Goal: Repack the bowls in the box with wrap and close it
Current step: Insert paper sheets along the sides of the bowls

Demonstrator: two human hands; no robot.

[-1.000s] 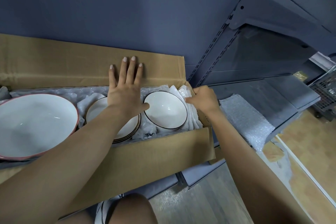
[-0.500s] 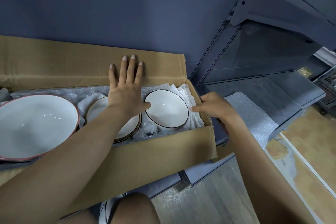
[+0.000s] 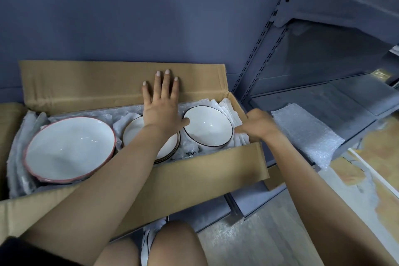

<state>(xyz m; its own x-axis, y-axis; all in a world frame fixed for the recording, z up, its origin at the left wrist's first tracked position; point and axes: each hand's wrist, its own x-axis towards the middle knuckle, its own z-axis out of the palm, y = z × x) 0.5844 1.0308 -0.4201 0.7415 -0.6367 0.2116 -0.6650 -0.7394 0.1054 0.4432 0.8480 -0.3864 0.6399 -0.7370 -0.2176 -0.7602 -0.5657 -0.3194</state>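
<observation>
- Bowls lay uncovered in the cardboard box (image 3: 194,170): a pink-rimmed large bowl (image 3: 71,149) at the left end, a gold-rimmed stack (image 3: 166,149) in the middle, and a black-rimmed bowl (image 3: 208,127) at the right end, all bedded in white foam wrap (image 3: 228,110).
- Left hand (image 3: 162,106) was spread flat, fingers straight, pressing the upright back flap (image 3: 97,84); its thumb touched the black-rimmed bowl's rim. It gripped nothing.
- Right hand (image 3: 257,125) sat at the box's right end, fingers reaching into the wrap beside the black-rimmed bowl; whether they pinched the wrap could not be told.
- Risk, as I judged it: the black-rimmed bowl sat tilted and close to the gold-rimmed stack, so a tug on the wrap under it could knock rim against rim and chip one.
- Another risk: no wrap covered the bowl tops, so closing the flaps now would leave them bare to the cardboard.
- A loose bubble wrap sheet (image 3: 302,134) lay on the low shelf (image 3: 323,101) just right of the box, overhanging its edge; a brush from the right arm could drop it.
- Room was tight at the right end wall and between bowls; open space lay above the box and over the front flap (image 3: 216,177).
</observation>
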